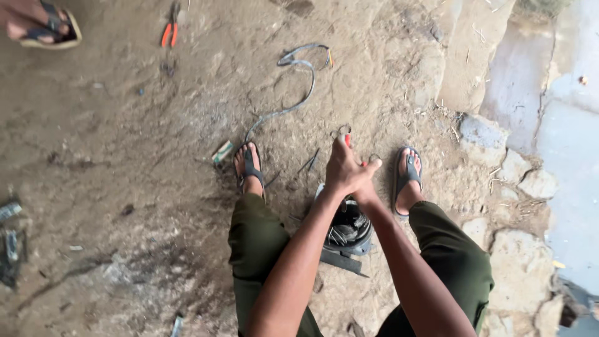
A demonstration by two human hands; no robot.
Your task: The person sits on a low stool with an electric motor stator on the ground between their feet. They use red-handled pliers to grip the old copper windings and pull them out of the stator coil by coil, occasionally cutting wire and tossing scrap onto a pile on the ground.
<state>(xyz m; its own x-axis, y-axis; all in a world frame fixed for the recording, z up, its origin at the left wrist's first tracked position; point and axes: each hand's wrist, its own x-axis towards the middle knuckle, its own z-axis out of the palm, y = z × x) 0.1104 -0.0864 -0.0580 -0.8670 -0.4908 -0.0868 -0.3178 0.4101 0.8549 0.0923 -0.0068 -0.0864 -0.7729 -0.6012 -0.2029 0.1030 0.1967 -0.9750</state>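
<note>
We see dirt ground (125, 156), grey cable (293, 93) snaking across it. Black round motor housing (349, 231) sits between our sandalled feet, below hands. Our left hand (340, 168) pinches small red-tipped wire piece (346, 138); right hand (368, 171) pressed against left, grip unclear. Orange pliers (170, 31) well apart.

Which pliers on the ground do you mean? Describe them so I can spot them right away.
Start at the sandalled foot of another person in the top left corner of the dirt floor. Just right of it, above the grey cable, lie the pliers. Their bright orange handles set them apart from the dull scraps around.
</note>
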